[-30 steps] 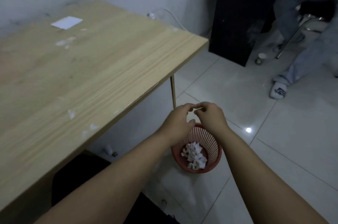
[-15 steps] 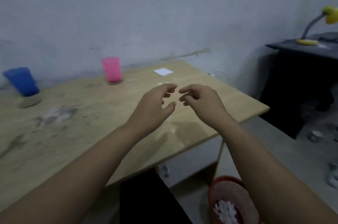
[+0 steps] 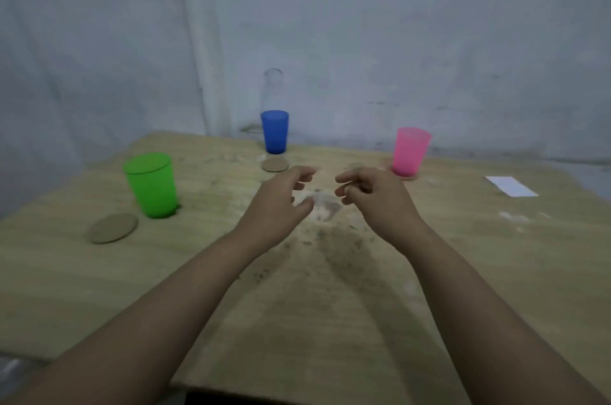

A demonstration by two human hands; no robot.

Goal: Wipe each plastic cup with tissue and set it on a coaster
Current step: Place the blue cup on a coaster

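— Three cups on the wooden table (image 3: 330, 322): green cup (image 3: 151, 185) left of the blue cup (image 3: 274, 132), inverted; pink cup (image 3: 410, 152) right, on a coaster (image 3: 409, 176).

— Hands?

— Left hand (image 3: 276, 206), right hand (image 3: 375, 198) nearer than the blue cup, fingers loosely curled, empty.

Left: cup (image 3: 151, 185) stood behind a bare coaster (image 3: 112, 228).
Centre back: cup (image 3: 274, 131) behind a coaster (image 3: 275, 165).
Right: cup (image 3: 410, 151) set on a coaster (image 3: 409, 177); paper slip (image 3: 510, 186) farther right.

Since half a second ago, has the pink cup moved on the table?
No. The pink cup stands upright at the table's far edge by the wall, left of the white paper, as before; only the camera turned.
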